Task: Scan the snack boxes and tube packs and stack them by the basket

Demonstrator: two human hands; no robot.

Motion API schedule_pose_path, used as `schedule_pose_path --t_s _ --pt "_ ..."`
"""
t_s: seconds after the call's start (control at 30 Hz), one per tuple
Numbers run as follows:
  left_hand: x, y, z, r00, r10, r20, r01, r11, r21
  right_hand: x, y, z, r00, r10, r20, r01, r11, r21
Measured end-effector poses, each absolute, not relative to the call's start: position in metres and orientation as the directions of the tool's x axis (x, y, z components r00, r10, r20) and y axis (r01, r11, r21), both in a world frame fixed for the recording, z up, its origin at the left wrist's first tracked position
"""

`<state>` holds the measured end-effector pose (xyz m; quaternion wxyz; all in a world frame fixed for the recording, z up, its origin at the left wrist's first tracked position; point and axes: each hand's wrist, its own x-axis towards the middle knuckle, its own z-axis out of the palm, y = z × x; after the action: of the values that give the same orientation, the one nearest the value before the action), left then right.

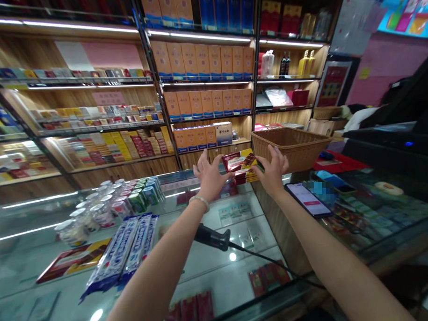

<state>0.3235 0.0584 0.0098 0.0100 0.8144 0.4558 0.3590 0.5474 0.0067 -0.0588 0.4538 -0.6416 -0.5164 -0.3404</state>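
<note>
The left hand (210,173) and the right hand (273,171) pinch a small stack of flat dark-red and yellow cardboard packs (240,161) at its opposite ends, with thumb and forefinger, while the other fingers are lifted away. Probably this two-ended grip keeps the packs aligned and their printed front visible. The stack is over the far side of the glass-topped table (264,294); whether it touches the glass, one cannot tell. Nearer lies a black-handled device with a cable (214,237). To the left, long blue-and-white wrapped packets (120,248) lie side by side, near white-lidded plastic tubs (99,212), grouped perhaps for display. To the right are a brown wicker basket (300,161) and a lit phone (308,201).
</note>
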Motion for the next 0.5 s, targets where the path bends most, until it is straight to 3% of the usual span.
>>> schedule_pose_path --t_s 0.3,0.5 --pt "0.358 0.08 -0.016 0.354 0.809 0.469 0.744 -0.548 0.384 0.569 0.012 -0.086 0.162 0.458 0.874 0.98 -0.177 -0.089" --pt "0.369 0.094 -0.028 0.37 0.857 0.36 0.772 -0.499 0.394 0.565 0.018 -0.096 0.205 0.528 0.824 0.973 -0.203 -0.112"
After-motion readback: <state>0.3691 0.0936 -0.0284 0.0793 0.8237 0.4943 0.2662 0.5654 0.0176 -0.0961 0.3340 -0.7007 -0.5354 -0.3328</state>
